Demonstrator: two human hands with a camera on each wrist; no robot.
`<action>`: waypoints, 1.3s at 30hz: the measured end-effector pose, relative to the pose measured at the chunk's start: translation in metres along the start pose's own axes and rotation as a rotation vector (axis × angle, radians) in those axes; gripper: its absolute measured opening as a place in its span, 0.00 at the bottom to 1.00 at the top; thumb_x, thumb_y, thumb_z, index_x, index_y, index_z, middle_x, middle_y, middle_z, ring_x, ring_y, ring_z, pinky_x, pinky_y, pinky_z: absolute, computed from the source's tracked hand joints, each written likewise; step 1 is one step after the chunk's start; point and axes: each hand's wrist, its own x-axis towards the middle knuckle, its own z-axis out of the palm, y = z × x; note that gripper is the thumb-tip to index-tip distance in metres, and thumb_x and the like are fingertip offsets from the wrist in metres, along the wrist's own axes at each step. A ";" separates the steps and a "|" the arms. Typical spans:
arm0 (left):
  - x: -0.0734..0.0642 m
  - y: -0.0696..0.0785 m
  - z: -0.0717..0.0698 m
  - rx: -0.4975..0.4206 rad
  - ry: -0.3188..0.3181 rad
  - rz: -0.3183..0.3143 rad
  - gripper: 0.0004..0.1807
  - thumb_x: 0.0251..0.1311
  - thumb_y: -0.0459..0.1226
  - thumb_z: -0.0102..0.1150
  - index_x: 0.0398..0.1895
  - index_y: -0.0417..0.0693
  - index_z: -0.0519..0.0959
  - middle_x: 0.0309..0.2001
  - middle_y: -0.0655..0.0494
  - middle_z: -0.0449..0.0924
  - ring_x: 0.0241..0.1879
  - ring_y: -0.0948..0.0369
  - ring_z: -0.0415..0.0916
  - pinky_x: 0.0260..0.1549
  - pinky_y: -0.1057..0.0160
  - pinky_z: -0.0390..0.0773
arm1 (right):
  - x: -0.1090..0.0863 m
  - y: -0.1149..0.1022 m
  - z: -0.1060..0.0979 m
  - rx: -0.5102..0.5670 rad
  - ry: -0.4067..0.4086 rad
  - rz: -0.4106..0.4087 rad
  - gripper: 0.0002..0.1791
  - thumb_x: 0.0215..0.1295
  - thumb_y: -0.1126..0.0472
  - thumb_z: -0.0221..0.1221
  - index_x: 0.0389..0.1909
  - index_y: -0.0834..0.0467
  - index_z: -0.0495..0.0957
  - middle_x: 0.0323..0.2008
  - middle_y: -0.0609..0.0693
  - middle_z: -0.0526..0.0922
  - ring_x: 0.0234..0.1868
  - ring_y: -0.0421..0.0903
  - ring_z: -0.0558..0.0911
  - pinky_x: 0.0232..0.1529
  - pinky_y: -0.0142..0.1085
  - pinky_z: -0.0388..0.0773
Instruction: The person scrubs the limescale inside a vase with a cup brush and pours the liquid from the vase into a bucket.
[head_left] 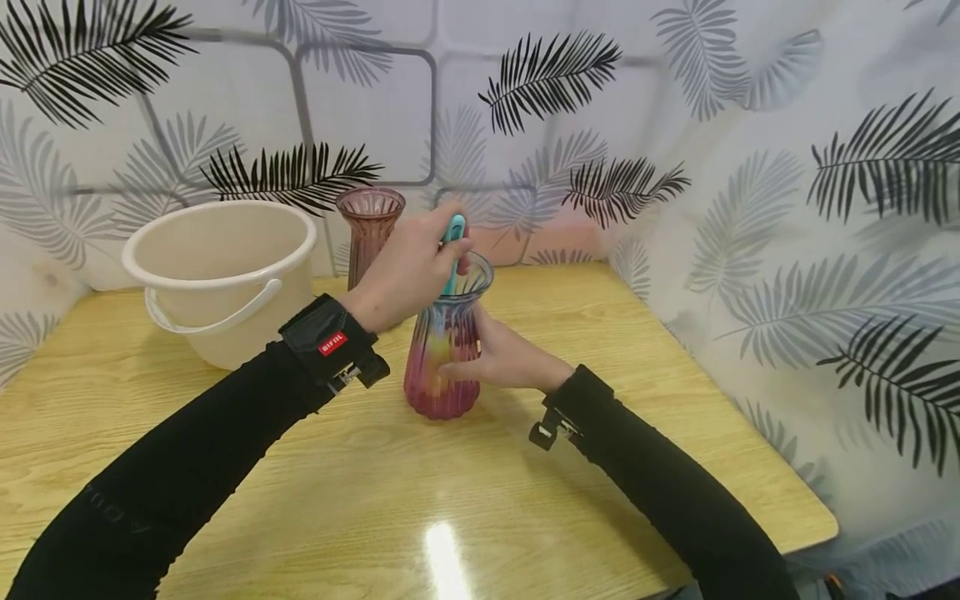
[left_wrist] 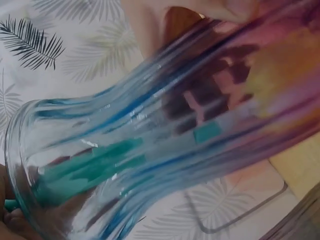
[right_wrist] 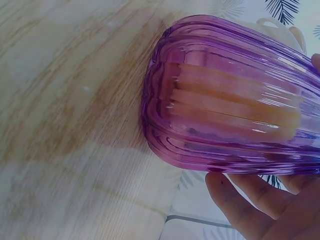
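A ribbed glass vase [head_left: 429, 350], blue at the rim and pink-purple below, is near the middle of the table. My right hand [head_left: 510, 354] holds its side, thumb across the front and fingers behind. Above the rim, my left hand [head_left: 408, 267] grips the teal handle of a bottle brush [head_left: 455, 229]. The handle runs down inside the vase, seen through the glass in the left wrist view. A yellow-orange, sponge-like brush head [right_wrist: 235, 105] shows through the lower glass in the right wrist view.
Behind my left hand stands a second ribbed vase [head_left: 367, 221], brownish pink. A cream bucket [head_left: 258, 312] with its handle down is at the back left. Patterned sheeting [head_left: 525, 92] borders the wooden table [head_left: 360, 500] at the back and right.
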 end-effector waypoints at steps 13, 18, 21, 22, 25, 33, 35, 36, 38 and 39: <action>0.010 0.004 0.000 -0.157 -0.038 -0.133 0.06 0.78 0.37 0.45 0.43 0.43 0.67 0.35 0.46 0.80 0.35 0.57 0.80 0.37 0.60 0.79 | 0.000 0.001 -0.001 -0.014 0.017 0.008 0.58 0.61 0.53 0.71 0.76 0.29 0.35 0.67 0.42 0.67 0.66 0.39 0.72 0.67 0.40 0.70; 0.009 0.010 -0.006 -0.113 -0.112 -0.139 0.07 0.79 0.39 0.44 0.43 0.44 0.67 0.34 0.47 0.81 0.32 0.56 0.79 0.30 0.61 0.74 | 0.000 0.000 -0.001 -0.035 0.022 -0.007 0.59 0.61 0.54 0.71 0.76 0.32 0.35 0.68 0.43 0.66 0.67 0.39 0.71 0.68 0.39 0.69; 0.009 0.013 -0.008 -0.037 -0.149 -0.135 0.07 0.79 0.39 0.44 0.42 0.46 0.68 0.33 0.50 0.81 0.31 0.57 0.78 0.28 0.62 0.71 | -0.001 0.000 -0.001 -0.041 0.019 -0.014 0.58 0.61 0.54 0.71 0.76 0.31 0.35 0.68 0.42 0.66 0.67 0.38 0.71 0.69 0.39 0.67; 0.009 0.014 -0.008 -0.009 -0.158 -0.127 0.07 0.79 0.39 0.45 0.42 0.47 0.69 0.33 0.51 0.81 0.30 0.57 0.77 0.28 0.62 0.71 | -0.001 0.000 0.000 -0.041 0.018 -0.012 0.58 0.61 0.54 0.71 0.76 0.31 0.35 0.68 0.41 0.67 0.67 0.38 0.71 0.69 0.39 0.67; 0.009 0.015 -0.008 0.045 -0.175 -0.093 0.07 0.78 0.39 0.46 0.41 0.47 0.69 0.33 0.51 0.80 0.30 0.57 0.75 0.29 0.62 0.70 | -0.001 0.001 0.000 -0.035 0.010 -0.013 0.58 0.62 0.54 0.70 0.76 0.30 0.35 0.67 0.41 0.68 0.66 0.38 0.71 0.68 0.39 0.68; 0.004 0.008 -0.003 0.027 -0.066 -0.050 0.08 0.78 0.38 0.46 0.38 0.46 0.67 0.33 0.50 0.80 0.33 0.58 0.78 0.30 0.61 0.72 | 0.000 0.004 -0.001 -0.013 0.000 -0.022 0.57 0.63 0.54 0.69 0.76 0.31 0.34 0.65 0.43 0.69 0.63 0.41 0.74 0.67 0.40 0.70; 0.005 0.004 -0.002 0.010 -0.036 -0.053 0.08 0.78 0.38 0.46 0.38 0.45 0.67 0.34 0.50 0.81 0.34 0.58 0.79 0.32 0.61 0.74 | -0.001 0.003 -0.001 -0.021 0.005 -0.016 0.58 0.62 0.54 0.70 0.76 0.32 0.34 0.65 0.42 0.69 0.64 0.40 0.73 0.67 0.39 0.70; 0.005 0.003 -0.001 -0.002 -0.029 -0.057 0.08 0.78 0.38 0.46 0.39 0.45 0.67 0.34 0.49 0.81 0.35 0.58 0.80 0.33 0.60 0.75 | -0.001 0.003 -0.001 -0.025 0.009 -0.011 0.58 0.62 0.53 0.70 0.76 0.32 0.34 0.66 0.42 0.69 0.64 0.39 0.73 0.67 0.39 0.70; 0.007 0.002 0.000 -0.023 -0.021 -0.063 0.08 0.78 0.39 0.46 0.40 0.44 0.67 0.35 0.48 0.81 0.37 0.57 0.81 0.37 0.60 0.76 | -0.002 0.003 -0.001 -0.026 0.013 -0.001 0.59 0.62 0.53 0.70 0.77 0.33 0.34 0.66 0.42 0.69 0.64 0.39 0.73 0.67 0.39 0.70; 0.008 0.002 0.001 -0.040 -0.022 -0.072 0.08 0.78 0.39 0.46 0.41 0.44 0.68 0.35 0.48 0.81 0.37 0.56 0.81 0.38 0.59 0.77 | -0.002 0.002 -0.001 -0.025 0.016 0.003 0.59 0.61 0.53 0.70 0.77 0.33 0.34 0.66 0.42 0.69 0.64 0.39 0.74 0.66 0.39 0.70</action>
